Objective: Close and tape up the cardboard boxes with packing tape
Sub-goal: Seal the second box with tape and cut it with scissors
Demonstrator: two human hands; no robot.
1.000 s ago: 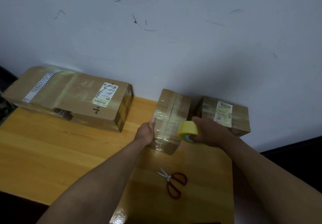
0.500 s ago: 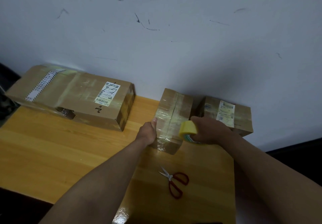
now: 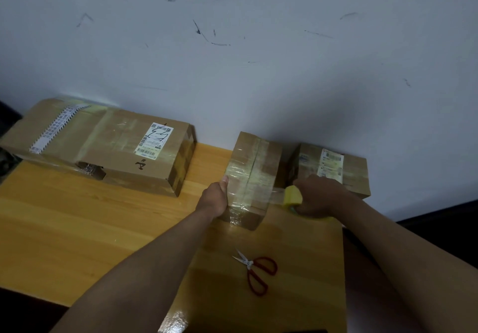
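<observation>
A wooden desk [image 3: 77, 229] by a scuffed wall. The left hand [image 3: 216, 198] grips the small middle box [image 3: 252, 177]; right hand [image 3: 319, 195] fingers clench the tape roll [image 3: 292, 196]. The stretched tape may wrinkle or tear if tension slips.

The fingers of the left hand [image 3: 216, 198] are hidden behind the near left side of the middle box [image 3: 252, 177]. Most of the tape roll [image 3: 292, 196] is covered by the right hand [image 3: 320, 194]. The print on the labels of the long box [image 3: 103, 149] and of the right box [image 3: 354, 169] is too small to be read. The long box is cut off by the left edge, and the near end of the surface [image 3: 77, 229] is cut off at the bottom.
</observation>
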